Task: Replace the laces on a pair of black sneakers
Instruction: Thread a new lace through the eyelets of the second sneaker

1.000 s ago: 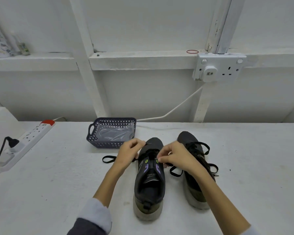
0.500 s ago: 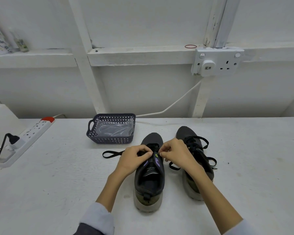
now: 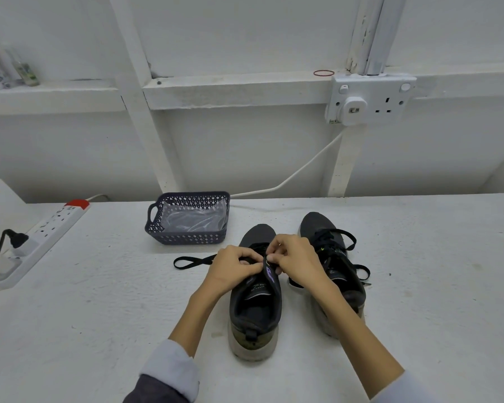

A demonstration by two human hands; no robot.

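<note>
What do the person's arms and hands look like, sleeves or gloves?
The left hand and right hand are bare: no gloves, rings or watch visible. The left sleeve has a pale cuff over dark grey fabric, forearm uncovered. The right sleeve, pale, shows only at the bottom edge.

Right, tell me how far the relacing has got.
Done: neither sneaker looks finished. In hand: left hand and right hand pinch the lace over the left sneaker; its end trails leftward. Left: finishing this one, then the right sneaker with its untied lace.

Blk sneakers (image 3: 258, 234) + lace (image 3: 192, 261), purple/green tongue marks, navy lattice basket (image 3: 186, 238), white table (image 3: 99, 315), red-tipped white pwr strip (image 3: 56, 225).
</note>
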